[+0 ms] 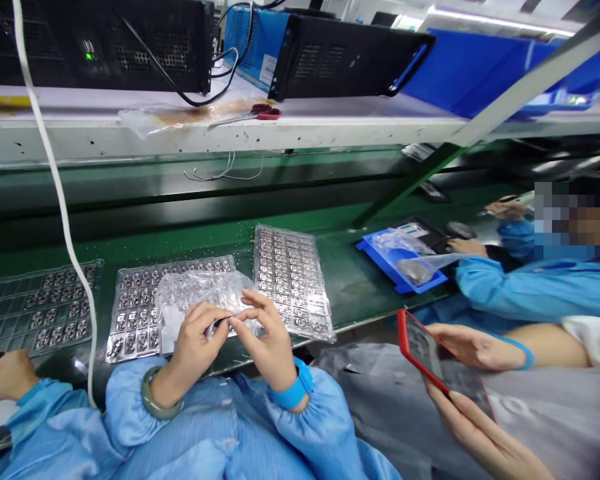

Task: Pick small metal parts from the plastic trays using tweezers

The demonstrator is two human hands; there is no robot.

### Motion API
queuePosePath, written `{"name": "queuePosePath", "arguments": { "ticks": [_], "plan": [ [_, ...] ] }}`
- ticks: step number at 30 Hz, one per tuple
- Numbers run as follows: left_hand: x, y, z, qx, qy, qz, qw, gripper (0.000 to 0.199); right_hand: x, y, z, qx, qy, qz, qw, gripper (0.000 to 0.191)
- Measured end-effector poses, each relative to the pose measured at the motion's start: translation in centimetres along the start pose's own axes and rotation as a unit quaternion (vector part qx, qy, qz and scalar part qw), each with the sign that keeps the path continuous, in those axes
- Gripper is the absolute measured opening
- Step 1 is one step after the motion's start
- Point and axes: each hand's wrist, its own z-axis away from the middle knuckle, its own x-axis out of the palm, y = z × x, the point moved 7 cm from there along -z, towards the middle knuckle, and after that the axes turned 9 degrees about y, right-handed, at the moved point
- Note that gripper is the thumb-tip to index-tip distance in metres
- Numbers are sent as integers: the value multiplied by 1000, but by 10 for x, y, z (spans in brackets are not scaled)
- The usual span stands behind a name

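Observation:
My left hand point(197, 343), with a green bangle at its wrist, and my right hand point(266, 340), with a blue wrist strap, meet fingertip to fingertip. Between them they pinch a small dark piece point(222, 321), too small to make out. Just behind the fingers, a crumpled clear plastic bag point(185, 287) lies on a clear tray point(123, 300) filled with rows of small metal parts. Another such tray point(293, 277) lies right of my hands, full of similar parts.
A partly filled tray point(55, 300) lies left, near another person's hand point(11, 375). A white cable point(63, 200) hangs there. Right are a blue bin point(400, 267), a person holding a red phone point(447, 367) and a co-worker's blue sleeve point(530, 290). Scissors point(263, 112) lie on the shelf point(330, 133).

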Motion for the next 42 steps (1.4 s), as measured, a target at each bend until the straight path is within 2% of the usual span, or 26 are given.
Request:
{"name": "queuePosePath", "arguments": {
  "ticks": [5, 9, 14, 17, 21, 24, 26, 28, 30, 39, 42],
  "plan": [
    [-2, 8, 1, 6, 1, 7, 1000, 9, 4, 17, -2, 142, -83, -76, 983, 17],
    [-7, 24, 0, 84, 29, -39, 995, 10, 8, 25, 1, 216, -126, -129, 960, 20],
    [-12, 37, 4, 146, 56, -107, 982, 18, 15, 32, 7, 281, -154, -192, 927, 22],
    [-13, 39, 6, 152, 62, -117, 979, 18, 16, 33, 10, 304, -164, -208, 915, 24],
    [-15, 35, 9, 148, 80, -129, 977, 14, 13, 28, 10, 298, -169, -210, 916, 24],
    [-16, 24, 10, 87, 90, -95, 988, 7, 7, 23, 9, 288, -163, -218, 918, 24],
    [-13, 12, 11, -10, 72, -35, 997, 7, 4, 21, 10, 279, -158, -211, 923, 24],
    [-7, 1, 13, -107, 41, 21, 993, 15, 3, 20, 11, 262, -155, -198, 932, 23],
    [-3, -4, 16, -165, 15, 54, 985, 20, 4, 19, 13, 244, -155, -187, 939, 21],
    [1, -3, 20, -219, -10, 115, 969, 25, 1, 16, 15, 203, -131, -131, 961, 20],
    [3, -7, 24, -252, 1, 141, 957, 26, 0, 14, 16, 196, -109, -132, 966, 18]
  ]
}}
